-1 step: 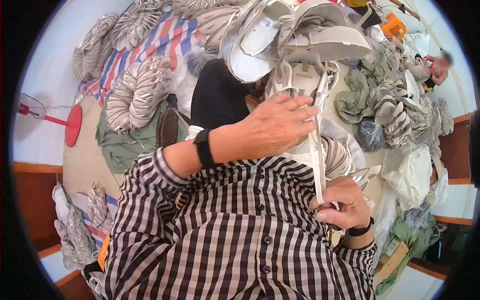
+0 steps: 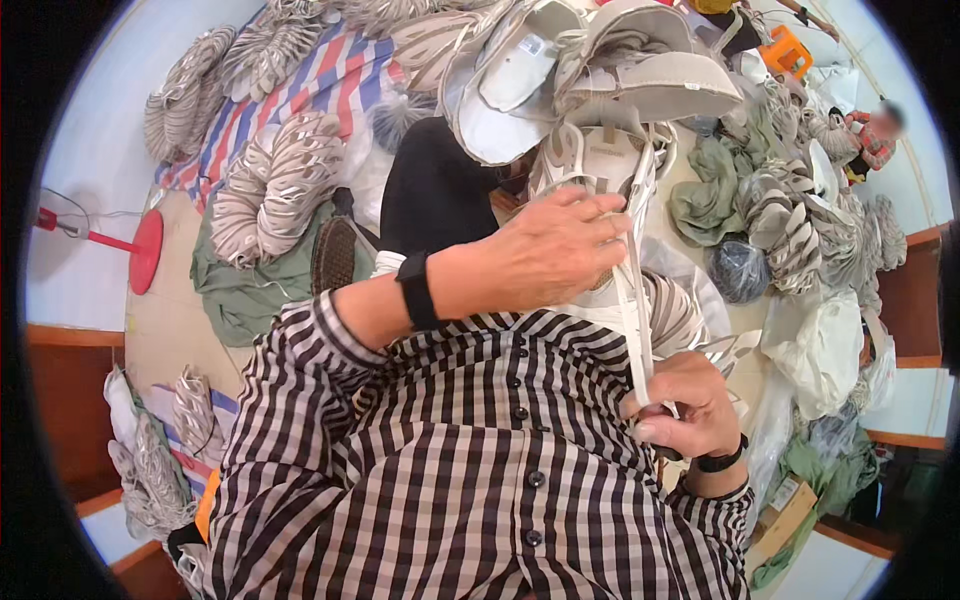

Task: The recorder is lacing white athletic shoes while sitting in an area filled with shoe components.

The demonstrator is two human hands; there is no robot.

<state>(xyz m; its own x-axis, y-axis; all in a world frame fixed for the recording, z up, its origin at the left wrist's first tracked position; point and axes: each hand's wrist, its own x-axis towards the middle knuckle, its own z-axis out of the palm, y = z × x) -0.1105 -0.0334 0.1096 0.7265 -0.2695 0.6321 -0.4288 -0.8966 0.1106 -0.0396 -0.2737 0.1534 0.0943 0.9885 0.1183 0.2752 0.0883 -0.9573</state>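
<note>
A pale grey and white shoe upper (image 2: 607, 158) lies in front of my body, its tongue facing up. My left hand (image 2: 555, 245) lies across its lacing area, fingers bent and pressed together on it; the fingertips are partly hidden. From the upper, a flat white shoelace (image 2: 636, 345) runs down, stretched taut, to my right hand (image 2: 690, 400) lower on the right. Thumb and fingers of that hand pinch the lace, and a short lace end pokes out of the grip. More shoe uppers (image 2: 660, 85) are heaped just beyond the one under my left hand.
Bundled uppers (image 2: 278, 190) lie to the left on green cloth (image 2: 225, 285), near a striped sheet (image 2: 300, 85). A red round-based stand (image 2: 147, 250) is at far left. To the right are more bundles (image 2: 785, 225), white plastic bags (image 2: 815, 350) and a cardboard box (image 2: 785, 515). Another person (image 2: 875, 140) is at far right.
My left hand and wrist have shifted very slightly to the right over the upper. The right hand keeps its pinch on the lace, almost unmoved.
</note>
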